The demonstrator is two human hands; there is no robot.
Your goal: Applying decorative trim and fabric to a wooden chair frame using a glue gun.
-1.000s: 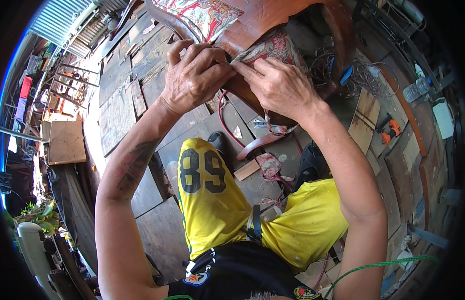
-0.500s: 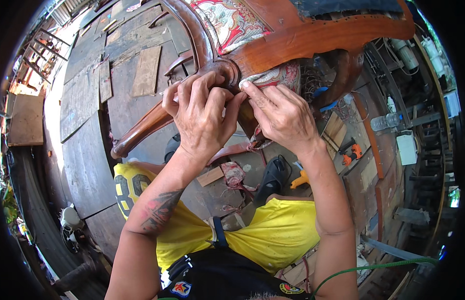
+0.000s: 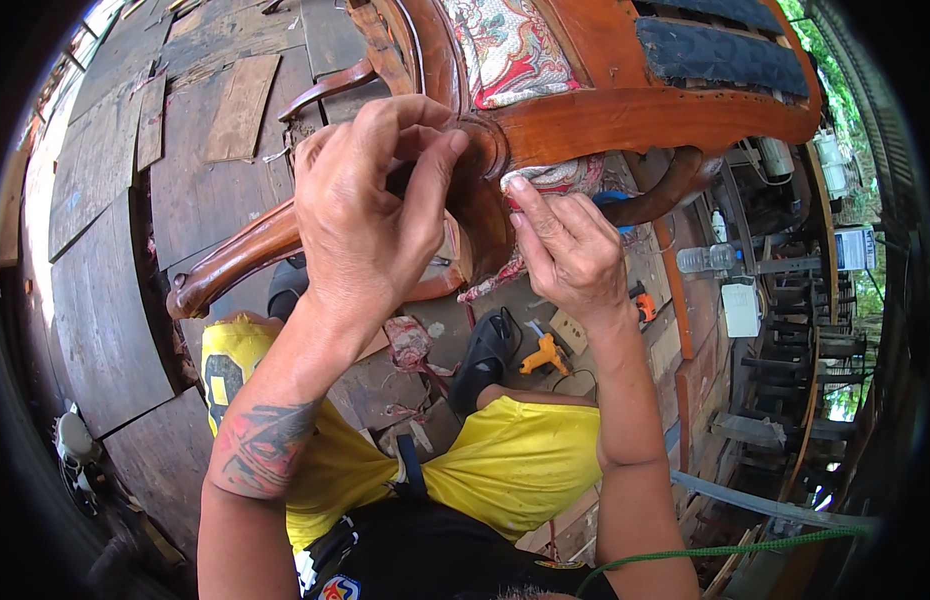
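An upturned wooden chair frame (image 3: 595, 120), reddish brown and polished, fills the top of the head view. Patterned red and white fabric (image 3: 560, 178) shows under its rail, and my right hand (image 3: 575, 240) pinches the folded edge between thumb and fingers. Just left of that, my left hand (image 3: 360, 200) hovers before the round carved joint (image 3: 488, 145), off the fabric. Its fingers are curled, with thumb and index tips close together; anything between them is too small or hidden to make out. A larger patterned panel (image 3: 510, 50) covers the frame above.
A carved leg (image 3: 235, 255) juts out to the left. Below the chair lie a yellow tool with a cord (image 3: 547, 355), an orange tool (image 3: 642, 303) and fabric scraps (image 3: 408, 340). Loose boards (image 3: 105, 310) cover the floor at left; a plastic bottle (image 3: 707, 260) lies at right.
My left hand has come away from the fabric edge and moved left and toward me. My right hand still pinches the fabric. The whole view has shifted a little.
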